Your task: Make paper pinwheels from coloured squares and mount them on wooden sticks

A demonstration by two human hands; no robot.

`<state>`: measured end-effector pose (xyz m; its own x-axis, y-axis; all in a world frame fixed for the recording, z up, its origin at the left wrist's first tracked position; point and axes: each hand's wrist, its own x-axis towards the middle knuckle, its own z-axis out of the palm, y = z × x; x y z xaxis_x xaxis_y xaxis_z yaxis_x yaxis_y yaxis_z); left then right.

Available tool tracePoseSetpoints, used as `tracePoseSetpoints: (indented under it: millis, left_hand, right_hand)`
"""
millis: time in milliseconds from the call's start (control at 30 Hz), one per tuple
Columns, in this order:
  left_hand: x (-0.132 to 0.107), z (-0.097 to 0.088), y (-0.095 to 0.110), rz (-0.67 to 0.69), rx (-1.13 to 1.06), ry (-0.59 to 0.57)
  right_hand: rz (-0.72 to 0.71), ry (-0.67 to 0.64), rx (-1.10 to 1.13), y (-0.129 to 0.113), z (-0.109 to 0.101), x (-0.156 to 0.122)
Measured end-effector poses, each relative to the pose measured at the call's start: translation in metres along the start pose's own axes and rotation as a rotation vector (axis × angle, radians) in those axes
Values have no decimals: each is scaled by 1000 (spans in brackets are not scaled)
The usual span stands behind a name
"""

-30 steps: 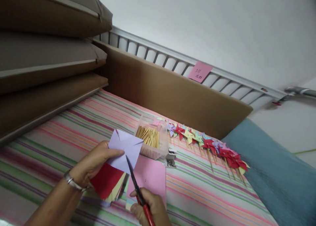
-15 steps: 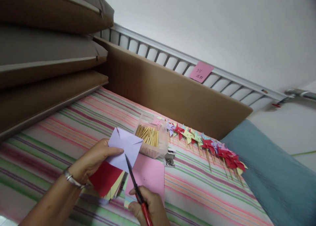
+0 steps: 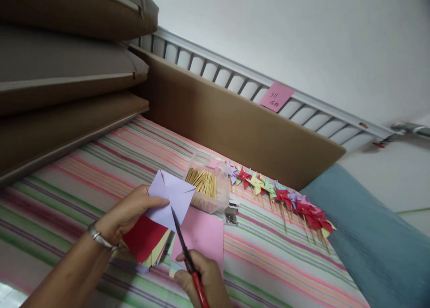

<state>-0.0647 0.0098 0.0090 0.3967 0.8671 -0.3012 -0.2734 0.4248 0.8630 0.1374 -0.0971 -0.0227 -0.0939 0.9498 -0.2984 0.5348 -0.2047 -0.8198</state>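
Observation:
My left hand (image 3: 126, 216) pinches a lilac paper square (image 3: 171, 199) with cuts running in from its corners, held just above the striped cloth. My right hand (image 3: 203, 283) grips red-handled scissors (image 3: 188, 258), whose dark blades point up into the lower edge of the lilac square. Under my left hand lies a fanned stack of coloured paper (image 3: 148, 243) with a red sheet on top. A pink sheet (image 3: 201, 236) lies flat beside it.
A clear box of wooden sticks (image 3: 204, 187) stands behind the paper, with a small stapler (image 3: 231, 217) beside it. A row of finished paper pinwheels (image 3: 285, 200) runs to the right. Brown cushions (image 3: 67, 75) are stacked left; a cardboard panel (image 3: 235, 124) lines the back.
The hands, paper and scissors keep almost the same pose; the view has drifted slightly and the scissors' tip sits a little deeper in the lilac square.

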Motion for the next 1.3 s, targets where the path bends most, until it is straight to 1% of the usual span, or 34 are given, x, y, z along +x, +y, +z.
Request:
tracePoseSetpoints:
  millis: [100,167,233,300,367,467,500,533,633,667,733,800,867,933,1000,1067,1133,1233,1300]
  left_hand:
    - [1,0,0,0,2,13]
    - [2,-2,1,3,8,49]
    - [3,-5,4,10,4,94]
    - [2,-10,8,22,-22,121]
    - [0,-14,12,24,-56,118]
    - [-2,-15,12,6,-52,89]
    - [-3,-13,11,-9,-31,74]
    - [-2,-11,10,-22,-7,57]
    - [1,3,3,-51,59,3]
    - [2,10,-1,-66,85,-21]
    - [5,24,-9,-107,152,-89]
    - [6,38,-19,-146,232,-172]
    - [8,49,-30,-176,283,-240]
    - [10,56,-39,-201,296,-298]
    - [12,58,-45,-205,286,-329]
    - [13,59,-46,-193,269,-332]
    - [13,60,-43,-162,220,-321]
    - [13,69,-41,-89,28,-228]
    - [13,80,-46,-82,-121,-161]
  right_hand:
    - [8,3,-45,-4,1,2]
    - [-1,6,-70,-5,0,1]
    - [-19,-23,-94,-6,-5,-2]
    - [-26,-46,-121,-6,-14,-10]
    - [-37,-59,-131,-5,-28,-17]
    - [-125,-91,-68,1,-47,-20]
    - [-155,-63,-24,5,-51,-17]
    - [-178,-9,31,8,-53,-13]
    - [-208,221,265,18,-50,0]
    - [-219,274,351,20,-48,3]
    - [-246,338,494,20,-45,5]
    - [-264,349,560,16,-45,2]
    - [-262,324,559,12,-46,-2]
    - [-246,302,526,10,-48,-3]
    - [-215,301,493,11,-49,-2]
    - [-200,321,493,14,-49,1]
    - [-210,366,546,16,-49,4]
    - [-238,495,688,17,-48,7]
    - [-258,583,758,15,-46,7]
